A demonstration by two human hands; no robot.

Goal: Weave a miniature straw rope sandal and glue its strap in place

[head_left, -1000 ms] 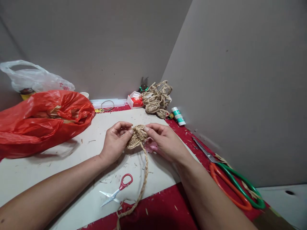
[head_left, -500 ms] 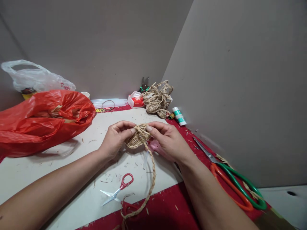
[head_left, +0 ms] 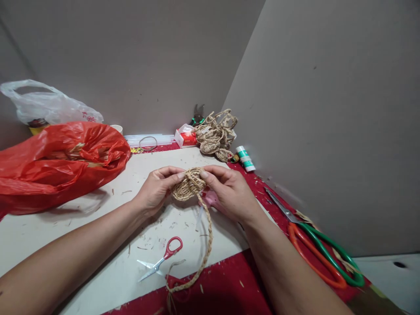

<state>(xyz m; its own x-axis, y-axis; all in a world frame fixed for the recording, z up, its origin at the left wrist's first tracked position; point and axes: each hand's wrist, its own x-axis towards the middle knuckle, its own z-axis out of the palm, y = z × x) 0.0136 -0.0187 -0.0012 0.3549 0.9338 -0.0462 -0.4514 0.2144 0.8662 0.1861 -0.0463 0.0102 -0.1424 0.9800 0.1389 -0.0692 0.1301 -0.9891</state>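
A coiled piece of braided straw (head_left: 187,187) is held up over the white board, pinched at its top edge from both sides. My left hand (head_left: 160,186) has its thumb and fingers closed on the left of the coil. On the right, my right hand (head_left: 228,188) grips it the same way, thumb in front. From the coil's lower right a loose braid tail (head_left: 210,236) hangs and curves down to the board's front edge. Below the hands lie small red-handled scissors (head_left: 161,259), blades spread. Something pink and partly hidden (head_left: 210,200) sits behind my right hand.
A red plastic bag (head_left: 62,166) bulges at the left on the white board (head_left: 108,245). Braided straw pieces (head_left: 216,135), a tissue box (head_left: 186,136) and a thread spool (head_left: 245,158) stand at the back. Large shears (head_left: 315,245) lie at the right by the wall.
Both hands keep their pinch on the straw coil. The coil has tipped very slightly, and the loose tail has shifted a little.
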